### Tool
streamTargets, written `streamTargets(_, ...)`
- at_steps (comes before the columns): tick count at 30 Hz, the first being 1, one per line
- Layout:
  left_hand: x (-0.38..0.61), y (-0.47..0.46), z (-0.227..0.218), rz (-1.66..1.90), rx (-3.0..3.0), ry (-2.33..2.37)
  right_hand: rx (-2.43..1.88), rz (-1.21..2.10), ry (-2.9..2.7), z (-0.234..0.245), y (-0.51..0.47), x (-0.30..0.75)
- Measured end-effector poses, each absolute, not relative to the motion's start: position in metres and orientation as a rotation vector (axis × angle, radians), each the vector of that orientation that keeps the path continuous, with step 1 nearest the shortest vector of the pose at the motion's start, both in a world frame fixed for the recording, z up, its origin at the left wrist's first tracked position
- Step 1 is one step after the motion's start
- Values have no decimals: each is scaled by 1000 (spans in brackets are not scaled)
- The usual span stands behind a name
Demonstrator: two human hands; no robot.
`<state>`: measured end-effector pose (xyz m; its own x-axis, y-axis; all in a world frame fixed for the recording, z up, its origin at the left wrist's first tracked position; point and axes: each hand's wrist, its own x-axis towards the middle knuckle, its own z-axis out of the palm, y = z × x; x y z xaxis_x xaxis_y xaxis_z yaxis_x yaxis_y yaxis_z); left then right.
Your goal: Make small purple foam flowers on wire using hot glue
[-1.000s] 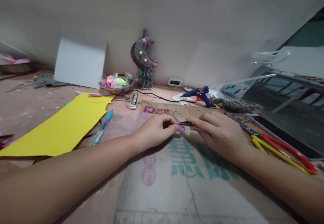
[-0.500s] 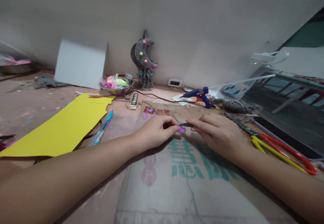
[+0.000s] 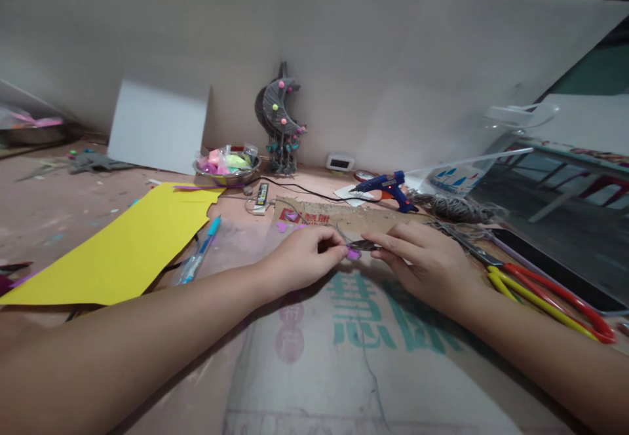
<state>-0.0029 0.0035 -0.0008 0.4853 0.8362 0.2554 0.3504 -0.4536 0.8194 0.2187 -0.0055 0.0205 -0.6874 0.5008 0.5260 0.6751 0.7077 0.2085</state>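
Note:
My left hand [image 3: 310, 253] pinches the edge of a small purple heart-shaped piece [image 3: 352, 253] with grey yarn along its rim, just above the cardboard. Closed around dark metal tweezers [image 3: 362, 245], my right hand [image 3: 423, 258] brings their pointed end to the piece from the right. The tips overlap the yarn edge, and their exact contact is too small to make out. Under both hands lies a cardboard sheet [image 3: 314, 369] with green and red print. Loose purple hearts [image 3: 282, 226] rest on it beyond my left hand.
A blue glue gun [image 3: 386, 186] stands at the back, near a grey yarn bundle [image 3: 449, 207]. Scissors [image 3: 550, 297] and a phone [image 3: 555, 268] lie right. Yellow paper [image 3: 122, 245] and a blue pen [image 3: 202, 249] lie left. A decorated moon [image 3: 278, 107] stands behind.
The tweezers have turned slightly at the purple piece and look wider now. Both hands stay in nearly the same place.

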Motion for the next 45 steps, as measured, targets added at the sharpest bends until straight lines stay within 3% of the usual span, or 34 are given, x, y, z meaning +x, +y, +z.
streamTargets(45,-3,3,-2,853,2037,993,-874,-544,-2460,17,-5,214)
